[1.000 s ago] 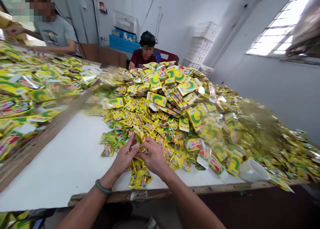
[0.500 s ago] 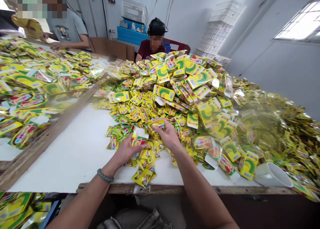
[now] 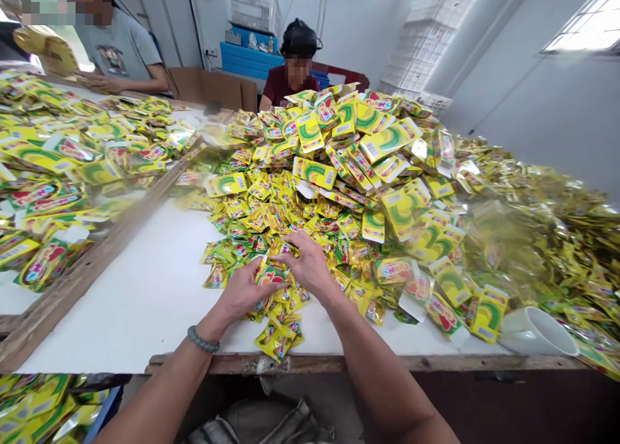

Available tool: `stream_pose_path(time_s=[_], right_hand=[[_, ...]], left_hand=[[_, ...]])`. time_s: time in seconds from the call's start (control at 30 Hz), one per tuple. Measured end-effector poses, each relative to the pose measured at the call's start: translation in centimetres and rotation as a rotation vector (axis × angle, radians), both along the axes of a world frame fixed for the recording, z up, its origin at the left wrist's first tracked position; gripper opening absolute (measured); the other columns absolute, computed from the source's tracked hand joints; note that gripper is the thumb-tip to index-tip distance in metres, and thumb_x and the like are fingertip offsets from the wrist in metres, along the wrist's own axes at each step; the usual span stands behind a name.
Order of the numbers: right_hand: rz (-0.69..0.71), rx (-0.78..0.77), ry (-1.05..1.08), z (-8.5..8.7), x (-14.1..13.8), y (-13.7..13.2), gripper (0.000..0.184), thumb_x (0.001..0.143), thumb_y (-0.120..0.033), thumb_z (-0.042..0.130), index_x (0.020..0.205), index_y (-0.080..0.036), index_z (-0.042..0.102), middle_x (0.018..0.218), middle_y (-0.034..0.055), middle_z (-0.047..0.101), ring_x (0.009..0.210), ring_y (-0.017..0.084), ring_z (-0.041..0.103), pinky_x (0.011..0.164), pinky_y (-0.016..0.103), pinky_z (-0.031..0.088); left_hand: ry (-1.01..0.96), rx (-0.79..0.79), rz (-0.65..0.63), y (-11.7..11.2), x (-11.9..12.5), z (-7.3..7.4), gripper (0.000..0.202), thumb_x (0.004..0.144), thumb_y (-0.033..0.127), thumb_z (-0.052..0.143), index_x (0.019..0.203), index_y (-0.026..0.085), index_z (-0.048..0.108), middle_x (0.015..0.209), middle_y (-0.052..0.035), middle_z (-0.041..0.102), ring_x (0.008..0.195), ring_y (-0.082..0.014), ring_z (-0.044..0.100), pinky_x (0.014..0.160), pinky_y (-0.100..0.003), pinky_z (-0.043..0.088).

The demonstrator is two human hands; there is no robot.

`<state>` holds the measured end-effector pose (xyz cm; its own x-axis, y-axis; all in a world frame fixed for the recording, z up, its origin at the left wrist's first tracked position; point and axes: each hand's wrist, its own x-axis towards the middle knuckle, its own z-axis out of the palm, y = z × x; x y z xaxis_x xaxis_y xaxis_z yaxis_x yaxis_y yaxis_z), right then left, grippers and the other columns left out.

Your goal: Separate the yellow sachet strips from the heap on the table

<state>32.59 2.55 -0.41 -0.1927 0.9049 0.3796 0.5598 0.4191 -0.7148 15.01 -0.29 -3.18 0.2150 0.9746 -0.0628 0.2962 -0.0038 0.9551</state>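
Observation:
My left hand [image 3: 241, 290] grips a small yellow and green candy box [image 3: 269, 276], its thumb along the near side. The box's white flap stands up at the top. My right hand [image 3: 310, 267] is closed on a small yellow sachet [image 3: 279, 247], held right at the open end of the box. Whether part of the sachet is inside the box cannot be made out. Around and below both hands lie loose yellow sachets [image 3: 277, 340] on the white table [image 3: 145, 295].
Behind my hands rises a heap of boxes [image 3: 387, 143]. A white cup [image 3: 537, 331] lies tipped at the right front edge. A wooden strip [image 3: 104, 253] divides the table, with more boxes [image 3: 48, 256] left of it. Two people [image 3: 296, 82] are across the table.
My right hand has moved left with the sachet, from beside the box to its open end. My left hand still holds the box. The view has shifted slightly.

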Motion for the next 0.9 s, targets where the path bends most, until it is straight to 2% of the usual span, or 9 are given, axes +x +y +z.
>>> stream_pose_path(time_s=[0.13, 0.23, 0.33, 0.47, 0.57, 0.67, 0.77, 0.83, 0.9], right_hand=[[0.005, 0.017, 0.072, -0.4, -0.4, -0.7, 0.018, 0.085, -0.030, 0.067, 0.100, -0.022, 0.071, 0.099, 0.0066, 0.070, 0.090, 0.020, 0.064, 0.082, 0.032, 0.049], [0.031, -0.025, 0.077, -0.4, 0.2, -1.0, 0.020, 0.085, -0.030, 0.067, 0.104, -0.023, 0.071, 0.100, 0.0066, 0.071, 0.094, 0.021, 0.064, 0.086, 0.034, 0.049], [0.005, -0.021, 0.048, -0.2, 0.7, -1.1, 0.020, 0.081, -0.032, 0.072, 0.099, -0.023, 0.072, 0.096, 0.0069, 0.071, 0.094, 0.022, 0.062, 0.085, 0.035, 0.048], [0.011, -0.004, 0.013, -0.2, 0.1, -1.4, 0.012, 0.082, -0.026, 0.069, 0.093, -0.021, 0.072, 0.090, 0.0063, 0.071, 0.087, 0.021, 0.063, 0.081, 0.033, 0.048], [0.107, -0.096, 0.021, -0.1, -0.2, -1.7, 0.008, 0.083, -0.024, 0.066, 0.088, -0.021, 0.072, 0.086, 0.0036, 0.071, 0.082, 0.019, 0.064, 0.078, 0.031, 0.048], [0.152, -0.178, 0.150, 0.2, 0.0, -1.8, 0.016, 0.084, -0.028, 0.066, 0.098, -0.022, 0.071, 0.085, 0.0017, 0.071, 0.077, 0.017, 0.065, 0.073, 0.028, 0.049], [0.048, -0.048, 0.179, 0.3, 0.1, -1.7, 0.021, 0.080, -0.027, 0.071, 0.101, -0.021, 0.071, 0.090, 0.0040, 0.071, 0.083, 0.018, 0.065, 0.079, 0.030, 0.050], [0.043, 0.002, 0.104, 0.3, -0.1, -1.7, 0.013, 0.081, -0.024, 0.071, 0.094, -0.021, 0.073, 0.087, 0.0040, 0.072, 0.083, 0.018, 0.065, 0.081, 0.030, 0.049], [0.074, -0.017, 0.062, 0.2, -0.3, -1.8, 0.007, 0.082, -0.022, 0.070, 0.088, -0.022, 0.074, 0.083, 0.0030, 0.073, 0.080, 0.017, 0.066, 0.080, 0.030, 0.049]], left_hand=[[-0.050, -0.063, -0.060, 0.0, 0.0, 0.3, 0.034, 0.063, 0.040, 0.081, 0.086, 0.020, 0.066, 0.069, 0.0025, 0.064, 0.064, -0.0180, 0.056, 0.060, -0.026, 0.042], [-0.182, -0.125, -0.051, -0.1, 0.1, 0.5, 0.034, 0.064, 0.040, 0.081, 0.087, 0.020, 0.066, 0.072, 0.0024, 0.066, 0.065, -0.0174, 0.058, 0.061, -0.026, 0.044], [-0.238, -0.150, -0.035, -0.1, 0.1, 0.7, 0.035, 0.063, 0.037, 0.083, 0.089, 0.020, 0.067, 0.076, 0.0019, 0.069, 0.066, -0.0175, 0.060, 0.062, -0.026, 0.046], [-0.177, -0.089, -0.034, -0.2, 0.0, 0.5, 0.033, 0.061, 0.036, 0.084, 0.085, 0.019, 0.067, 0.073, 0.0014, 0.067, 0.066, -0.0181, 0.059, 0.061, -0.026, 0.044], [-0.190, -0.075, -0.039, -0.3, -0.2, 0.3, 0.031, 0.064, 0.037, 0.081, 0.084, 0.019, 0.067, 0.069, 0.0013, 0.065, 0.062, -0.0172, 0.056, 0.057, -0.025, 0.042], [-0.165, -0.057, -0.027, -0.3, -0.3, 0.1, 0.029, 0.067, 0.039, 0.079, 0.086, 0.020, 0.067, 0.066, 0.0021, 0.062, 0.058, -0.0161, 0.054, 0.053, -0.025, 0.040], [-0.100, -0.006, -0.021, -0.1, -0.3, -0.1, 0.028, 0.067, 0.040, 0.079, 0.083, 0.020, 0.066, 0.065, 0.0030, 0.062, 0.058, -0.0153, 0.052, 0.053, -0.024, 0.039], [-0.062, 0.023, -0.033, 0.0, -0.3, -0.1, 0.028, 0.069, 0.041, 0.078, 0.080, 0.019, 0.065, 0.065, 0.0032, 0.061, 0.059, -0.0151, 0.052, 0.054, -0.024, 0.039], [-0.040, 0.040, -0.034, 0.1, -0.3, 0.0, 0.028, 0.071, 0.043, 0.076, 0.079, 0.019, 0.065, 0.064, 0.0034, 0.060, 0.058, -0.0148, 0.051, 0.054, -0.024, 0.039]])
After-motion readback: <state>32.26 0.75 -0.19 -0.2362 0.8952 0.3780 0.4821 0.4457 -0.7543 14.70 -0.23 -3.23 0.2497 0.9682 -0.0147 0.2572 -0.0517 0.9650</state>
